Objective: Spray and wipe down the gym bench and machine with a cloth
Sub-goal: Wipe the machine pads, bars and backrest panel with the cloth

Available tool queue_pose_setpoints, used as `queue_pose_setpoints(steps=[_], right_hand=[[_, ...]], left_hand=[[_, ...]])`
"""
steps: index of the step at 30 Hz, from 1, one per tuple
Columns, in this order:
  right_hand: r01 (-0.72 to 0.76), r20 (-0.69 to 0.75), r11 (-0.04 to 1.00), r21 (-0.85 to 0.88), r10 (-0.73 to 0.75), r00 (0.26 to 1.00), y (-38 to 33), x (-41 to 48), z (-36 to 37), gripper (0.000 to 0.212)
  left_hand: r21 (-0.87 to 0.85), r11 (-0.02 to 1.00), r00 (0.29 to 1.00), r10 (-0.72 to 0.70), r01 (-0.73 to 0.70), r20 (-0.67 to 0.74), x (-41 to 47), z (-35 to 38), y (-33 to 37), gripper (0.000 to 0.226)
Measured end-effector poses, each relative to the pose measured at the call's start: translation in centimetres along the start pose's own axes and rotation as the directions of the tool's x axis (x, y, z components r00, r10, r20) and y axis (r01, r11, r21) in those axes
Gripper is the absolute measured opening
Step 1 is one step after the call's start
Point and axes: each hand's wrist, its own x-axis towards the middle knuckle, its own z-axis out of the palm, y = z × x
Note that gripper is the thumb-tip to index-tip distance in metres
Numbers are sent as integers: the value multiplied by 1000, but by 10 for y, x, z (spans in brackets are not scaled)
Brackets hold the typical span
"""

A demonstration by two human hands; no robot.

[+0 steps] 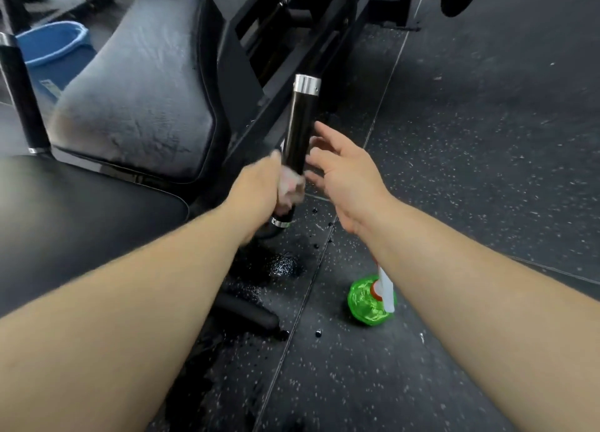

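while the left hand (259, 188) wraps a pale cloth (292, 189) round the lower end of the machine's black handle (300, 129), the step in hand looks like wiping that grip. the head view, the only one, is blurred at the cloth, so a rubbing motion seems likely. to do it well, i would hold the cloth snug all the way round the tube and run it the full length, from the chrome collar at the bottom to the chrome cap at the top, twisting a little so the far side gets covered too. the free hand could steady the upper part so the bar does not swing.

the left hand's grasp is tight, curled round cloth and handle together, and mostly hidden behind the back of the hand. the right hand (347, 178) is just beside the handle, its fingers (324, 132) spread wide and loose, holding nothing; whether a fingertip grazes the tube i cannot tell.

the gym bench (139, 84) sits left of the handle, its back pad showing a dull, streaky sheen, perhaps sprayed already, though that is a guess. the green spray bottle (370, 298) stands on the floor (470, 171) under the right forearm, near a wet patch (282, 266). a blue bucket (52, 48) is behind the bench.
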Motion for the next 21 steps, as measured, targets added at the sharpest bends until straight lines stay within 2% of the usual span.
queue_pose_setpoints(steps=[2,4,6,8,9,10,11,12,13,14,15,17,18,19,20,21], right_hand=[[-4,4,997,-75,4,1000,7,-2,-2,44],[-22,12,991,-134,24,1000,19,-4,-3,42],[-58,4,987,-148,59,998,30,-9,0,40],[-76,-20,986,-150,74,997,36,-12,-1,39],[-84,-36,985,-149,80,996,38,-11,-2,38],[-101,-52,984,-144,95,994,39,-11,-2,37],[-122,-63,984,-128,115,991,40,-11,-3,37],[-142,-73,983,-114,134,988,41,-11,-4,36],[-162,-80,982,-98,155,985,43,-11,-4,35],[-182,-86,979,-91,175,981,45,-12,-5,34],[-202,-91,975,-88,194,977,49,-13,-4,32],[-234,-92,967,-99,226,970,60,-14,1,29],[-262,-85,959,-107,254,963,66,-16,6,27],[-295,-76,949,-115,287,955,71,-19,11,23],[-321,-65,939,-120,315,947,74,-22,15,16],[-336,-56,935,-117,332,942,77,-23,20,12]], left_hand=[[142,986,996,80,-85,40,-16,-4,-31,57],[143,985,993,85,-97,85,-15,-6,-34,62],[91,994,998,55,-59,45,-6,-7,-17,59],[-82,995,999,47,-48,-16,3,-6,10,46],[-90,994,997,58,-62,-46,2,-5,20,43],[-7,996,994,87,-88,-64,-3,-3,16,42],[187,970,984,170,-157,-60,-11,-3,4,39],[380,891,961,276,-248,-19,-21,-2,-14,33],[504,798,927,374,-330,15,-32,-1,-34,24],[550,740,895,445,-387,32,-43,-2,-53,19],[560,724,883,469,-402,27,-51,-5,-66,15],[576,723,876,482,-382,-25,-54,-3,-80,25],[534,773,887,454,-344,-87,-58,-3,-84,30],[410,869,906,379,-278,-189,-67,-1,-81,24],[227,950,915,277,-215,-294,-76,4,-79,13],[-26,992,920,102,-120,-378,-80,5,-77,16]])
